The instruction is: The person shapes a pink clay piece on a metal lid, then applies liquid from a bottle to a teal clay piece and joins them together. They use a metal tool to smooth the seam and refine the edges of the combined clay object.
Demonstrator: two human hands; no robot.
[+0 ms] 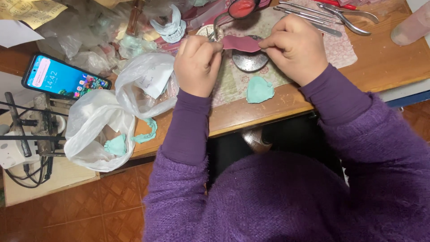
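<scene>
While gripped, pink wax strip point(242, 43) between hands

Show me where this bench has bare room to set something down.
Bare wood lies right of the patterned mat, running to the table edge, and along the front edge by the teal cast. The left is crowded: plastic bags, phone, more casts. Metal tools fill the back; both hands hold a pink strip.

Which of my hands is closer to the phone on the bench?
Left. Your left hand holds one end of the pink strip, to the right of the phone. Your right hand holds the strip's other end, farther away.
</scene>
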